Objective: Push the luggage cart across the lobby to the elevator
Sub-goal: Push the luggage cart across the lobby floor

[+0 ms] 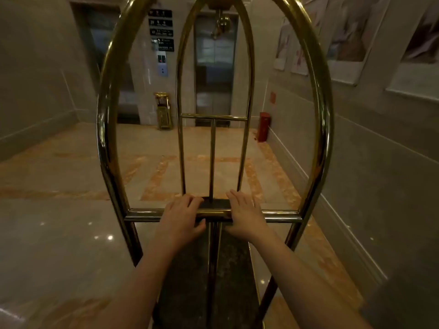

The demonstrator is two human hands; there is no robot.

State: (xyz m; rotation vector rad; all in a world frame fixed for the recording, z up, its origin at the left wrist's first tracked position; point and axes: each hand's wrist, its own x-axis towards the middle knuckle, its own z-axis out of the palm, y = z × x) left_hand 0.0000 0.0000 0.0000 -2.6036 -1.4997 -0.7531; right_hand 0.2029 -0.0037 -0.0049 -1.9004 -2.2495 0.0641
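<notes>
A brass luggage cart (102,129) with tall arched tubes fills the middle of the head view. Its dark carpeted deck (180,276) carries nothing. My left hand (181,218) and my right hand (244,216) both grip the near horizontal push bar (282,216), close together at its centre. Straight ahead, seen through the arches, is a closed steel elevator door (215,74). Another elevator door (107,55) stands at the left. Between them, the call button panel (162,65) sits on the marble pillar.
A gold ashtray bin (162,110) stands by the pillar between the doors. A red fire-equipment box (263,127) sits in the right corner. The right wall (380,174) with framed posters runs close beside the cart. Polished marble floor (59,233) spreads to the left.
</notes>
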